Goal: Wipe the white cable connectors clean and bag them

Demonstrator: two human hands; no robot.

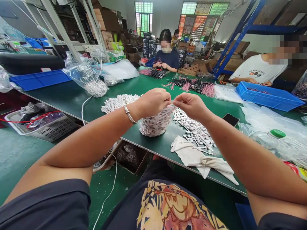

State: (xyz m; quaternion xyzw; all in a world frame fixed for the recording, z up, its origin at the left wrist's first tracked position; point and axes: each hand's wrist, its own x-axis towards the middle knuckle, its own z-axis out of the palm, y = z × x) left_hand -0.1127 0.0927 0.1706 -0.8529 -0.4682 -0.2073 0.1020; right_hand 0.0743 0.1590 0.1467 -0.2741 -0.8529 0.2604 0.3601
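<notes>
Both our arms reach forward, elbows out wide, the forearms slanting in toward each other. Our left hand (153, 103) is turned with its back up, fingers curled and thumb pinched against them. Our right hand (190, 104) mirrors it, thumb and forefinger pressed together. Our fingertips nearly meet, and a bracelet (129, 114) circles our left wrist (134, 110).
</notes>
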